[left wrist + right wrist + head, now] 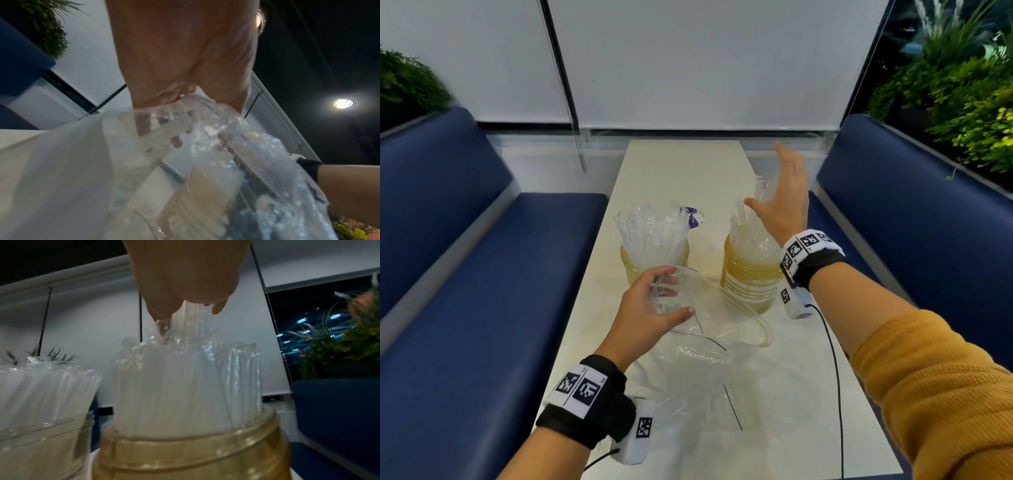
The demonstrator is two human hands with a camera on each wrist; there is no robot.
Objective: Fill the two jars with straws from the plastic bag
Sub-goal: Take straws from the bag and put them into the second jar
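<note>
Two yellowish jars stand side by side on the counter [784, 394], both packed with upright wrapped straws. The left jar [654, 263] is the landmark: the right jar [751, 277] stands just beside it. Above the right jar's straws [748, 222] the right hand [780, 202] spreads wide, fingertips touching their tops. In front of the left jar, the left hand [650, 308] grips the clear bag [709, 342], which sags onto the counter.

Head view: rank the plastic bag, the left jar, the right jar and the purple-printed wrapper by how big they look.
1. plastic bag, sprawled nearest the camera, which inflates it.
2. right jar.
3. left jar, partly hidden behind the left hand; the two jars may really match.
4. purple-printed wrapper, mostly hidden.
</note>
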